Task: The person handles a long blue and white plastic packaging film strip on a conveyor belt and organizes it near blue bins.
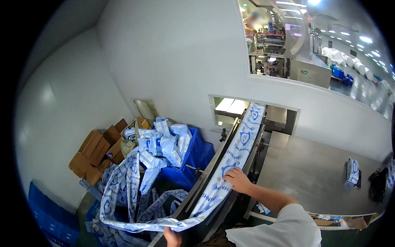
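Note:
A long white strip of packaging film (245, 138) with blue print lies along a narrow conveyor (214, 164) that comes through an opening in the wall. My right hand (237, 180) rests on the film midway down the conveyor, its fingers lightly bent and touching the surface. At the lower edge, my left hand (172, 238) is closed on the film's near edge, partly cut off by the picture. From there the strip runs left and loops up over a heap of film. Blue-and-white packs (168, 146) fill a blue crate (185, 168) left of the conveyor.
Torn cardboard boxes (95, 147) stand by the left wall, with stacked blue crates (51, 214) nearer. Right of the conveyor is a steel table (306, 173) carrying a small pack (352, 171) and a black bundle (377, 183). Through the window, a person (249, 31) stands beside machinery.

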`<state>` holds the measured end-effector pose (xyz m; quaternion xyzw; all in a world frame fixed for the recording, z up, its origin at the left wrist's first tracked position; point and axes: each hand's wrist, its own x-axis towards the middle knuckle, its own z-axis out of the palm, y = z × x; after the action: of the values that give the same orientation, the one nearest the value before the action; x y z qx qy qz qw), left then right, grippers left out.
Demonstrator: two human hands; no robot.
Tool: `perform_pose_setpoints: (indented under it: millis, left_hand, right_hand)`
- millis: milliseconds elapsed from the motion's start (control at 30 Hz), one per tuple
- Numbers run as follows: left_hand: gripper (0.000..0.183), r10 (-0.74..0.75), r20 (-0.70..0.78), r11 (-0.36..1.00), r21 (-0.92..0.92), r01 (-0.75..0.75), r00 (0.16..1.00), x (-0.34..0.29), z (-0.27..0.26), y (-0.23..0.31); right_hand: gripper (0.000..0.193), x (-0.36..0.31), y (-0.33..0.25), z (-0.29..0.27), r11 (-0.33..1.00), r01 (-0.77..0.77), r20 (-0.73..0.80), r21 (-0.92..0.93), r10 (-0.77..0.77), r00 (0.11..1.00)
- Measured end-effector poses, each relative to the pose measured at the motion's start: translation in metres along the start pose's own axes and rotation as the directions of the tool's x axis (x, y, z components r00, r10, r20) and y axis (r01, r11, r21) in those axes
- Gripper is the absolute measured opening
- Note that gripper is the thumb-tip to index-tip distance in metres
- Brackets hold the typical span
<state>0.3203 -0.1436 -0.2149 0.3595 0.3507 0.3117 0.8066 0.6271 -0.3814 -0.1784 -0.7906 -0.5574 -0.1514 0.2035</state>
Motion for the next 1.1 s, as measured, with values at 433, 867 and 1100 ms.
perform_pose_setpoints:
  millis: [433, 867, 1100]
  left_hand:
    - [0.065, 0.144, 0.145, 0.941, -0.326, -0.09, 0.979, 0.089, 0.06, 0.09]
    - [0.062, -0.098, 0.284, 0.984, -0.115, 0.136, 0.954, 0.043, 0.11, -0.055]
    - [0.062, -0.156, 0.237, 0.976, -0.116, 0.187, 0.959, 0.041, 0.062, -0.035]
  right_hand:
    - [0.018, 0.053, -0.06, 0.029, 0.914, -0.383, 0.167, 0.132, 0.36, 0.918]
    - [0.025, 0.042, -0.13, 0.034, 0.842, -0.383, 0.21, 0.38, 0.325, 0.922]
    - [0.05, 0.021, -0.122, 0.007, 0.921, 0.221, 0.075, 0.319, -0.257, 0.963]
